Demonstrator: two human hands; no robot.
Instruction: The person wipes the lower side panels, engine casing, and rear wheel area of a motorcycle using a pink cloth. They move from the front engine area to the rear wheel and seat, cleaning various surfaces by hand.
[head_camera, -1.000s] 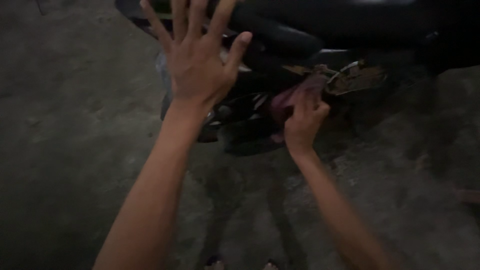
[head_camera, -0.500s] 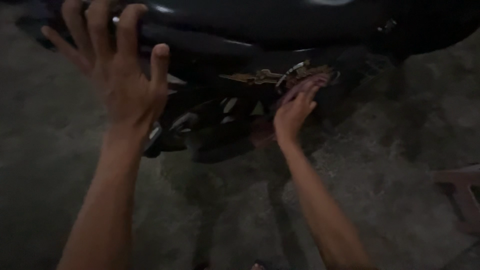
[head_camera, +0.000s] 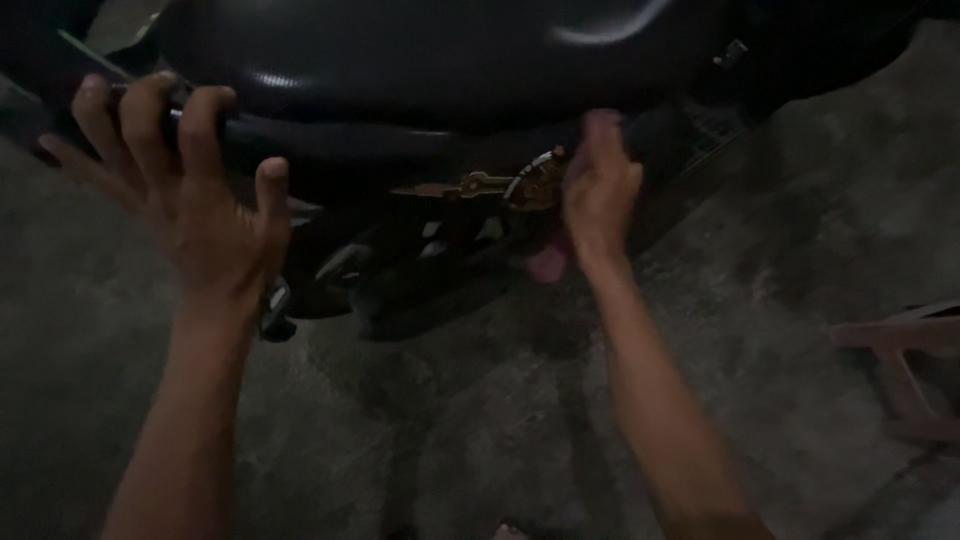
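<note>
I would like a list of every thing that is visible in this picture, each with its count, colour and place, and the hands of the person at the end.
motorcycle: one, black, across the top of the view, its seat uppermost.
metal part: one, rusty brown and silver, low on the motorcycle's side, beside the right hand.
cloth: one, pinkish purple, under the right hand, hanging below it.
concrete floor: one, grey, fills the lower view.
wooden frame: one, reddish brown, on the floor at the right edge; what it is, I cannot tell.
left hand: one, fingers hooked over the rear edge of the seat.
right hand: one, pressed with the cloth against the motorcycle's side.
</note>
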